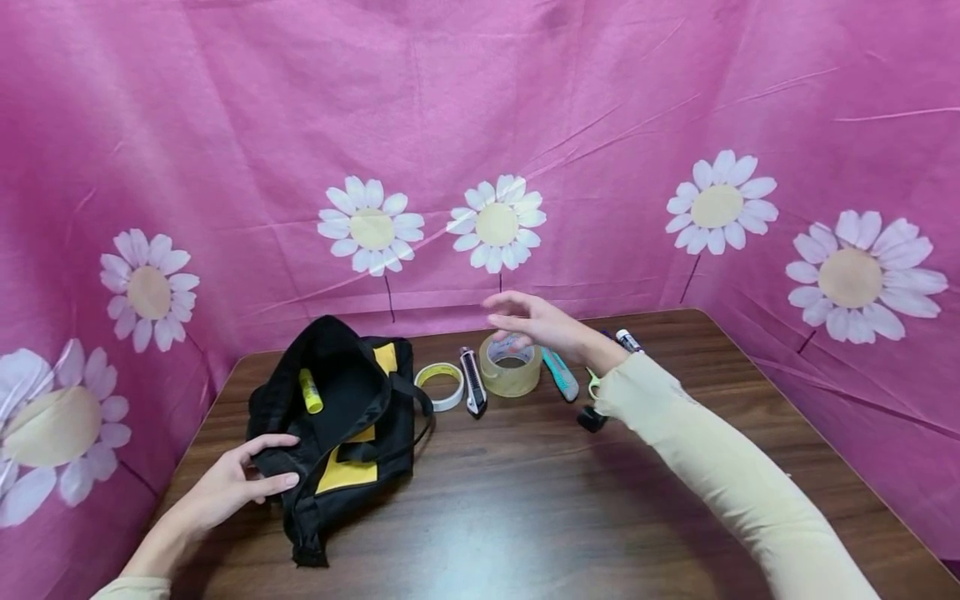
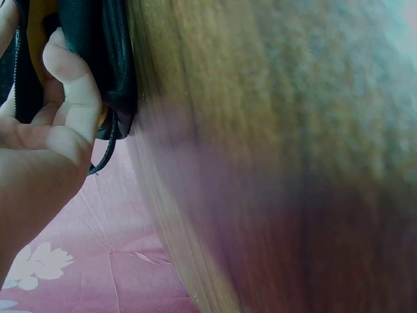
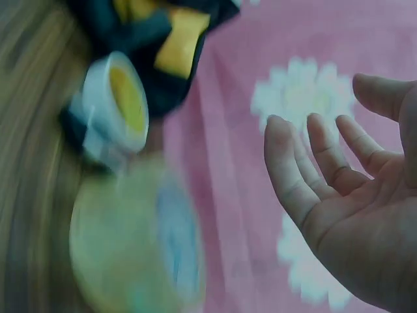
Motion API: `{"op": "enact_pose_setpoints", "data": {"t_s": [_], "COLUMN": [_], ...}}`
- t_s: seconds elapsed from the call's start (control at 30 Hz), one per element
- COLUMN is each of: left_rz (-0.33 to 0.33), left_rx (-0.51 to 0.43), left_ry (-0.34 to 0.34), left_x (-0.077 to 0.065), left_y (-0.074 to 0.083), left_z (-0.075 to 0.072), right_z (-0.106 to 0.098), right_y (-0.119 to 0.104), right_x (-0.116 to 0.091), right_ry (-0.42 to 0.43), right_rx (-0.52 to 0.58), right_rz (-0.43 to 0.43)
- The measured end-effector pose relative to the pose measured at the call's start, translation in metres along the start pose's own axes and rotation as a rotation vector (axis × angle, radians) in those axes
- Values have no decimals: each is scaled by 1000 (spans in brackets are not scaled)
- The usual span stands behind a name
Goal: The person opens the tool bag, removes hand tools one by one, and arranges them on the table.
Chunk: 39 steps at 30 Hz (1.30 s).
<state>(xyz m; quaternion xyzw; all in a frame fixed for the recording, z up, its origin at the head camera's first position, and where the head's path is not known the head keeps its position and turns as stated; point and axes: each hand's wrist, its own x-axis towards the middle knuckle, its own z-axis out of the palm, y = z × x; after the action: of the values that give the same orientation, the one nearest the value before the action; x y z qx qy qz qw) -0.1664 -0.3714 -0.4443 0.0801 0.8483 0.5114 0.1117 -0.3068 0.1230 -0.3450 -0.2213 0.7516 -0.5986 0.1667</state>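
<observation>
A black bag with yellow panels (image 1: 348, 487) lies on the left of the table, its mouth gaping. Inside the mouth rests a short yellow stick (image 1: 311, 392), perhaps a highlighter. My left hand (image 1: 243, 479) grips the bag's near rim between thumb and fingers, and the left wrist view shows those fingers bent at the black fabric. My right hand (image 1: 536, 321) hovers over a wide roll of clear packing tape (image 1: 510, 379), holding nothing. In the right wrist view its fingers (image 3: 280, 143) are spread and slightly bent, apart from the blurred tape roll.
Between bag and packing tape are a white tape roll (image 1: 450, 404) and a dark-and-white box cutter (image 1: 473, 383). Right of the packing tape lie a teal box cutter (image 1: 561, 375), a green-and-black item (image 1: 592, 417) partly behind my sleeve, and a white-and-dark tube (image 1: 628, 340). Pink flowered cloth (image 1: 585, 208) surrounds the table.
</observation>
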Motion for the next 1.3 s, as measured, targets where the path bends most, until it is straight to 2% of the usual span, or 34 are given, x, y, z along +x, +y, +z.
{"op": "enact_pose_setpoints", "data": {"t_s": [0.1, 0.27, 0.4, 0.53, 0.7, 0.9, 1.03, 1.17, 1.3], "left_rz": [7, 1, 1, 28, 31, 30, 38, 51, 64], "left_rx": [3, 14, 16, 3, -6, -5, -17, -22, -24], "left_ry": [10, 22, 24, 25, 22, 23, 14, -8, -8], "left_x": [1, 1, 2, 3, 3, 3, 2, 0, 0], "left_y": [-1, -1, 0, 1, 2, 1, 0, -3, -3], "left_z": [-1, -1, -2, -2, -2, -2, -1, 1, 2], "right_z": [29, 79, 121, 157, 188, 222, 241, 253, 260], "right_y": [-17, -43, -52, -52, -46, -32, -18, -9, -6], "right_x": [23, 62, 88, 108, 130, 152, 162, 169, 175], "right_ry": [-82, -170, -225, -284, -307, -265, -155, -58, -37], "right_rx": [43, 128, 209, 195, 163, 113, 95, 74, 39], "right_rz": [-48, -110, -104, -72, -13, 94, 200, 323, 376]}}
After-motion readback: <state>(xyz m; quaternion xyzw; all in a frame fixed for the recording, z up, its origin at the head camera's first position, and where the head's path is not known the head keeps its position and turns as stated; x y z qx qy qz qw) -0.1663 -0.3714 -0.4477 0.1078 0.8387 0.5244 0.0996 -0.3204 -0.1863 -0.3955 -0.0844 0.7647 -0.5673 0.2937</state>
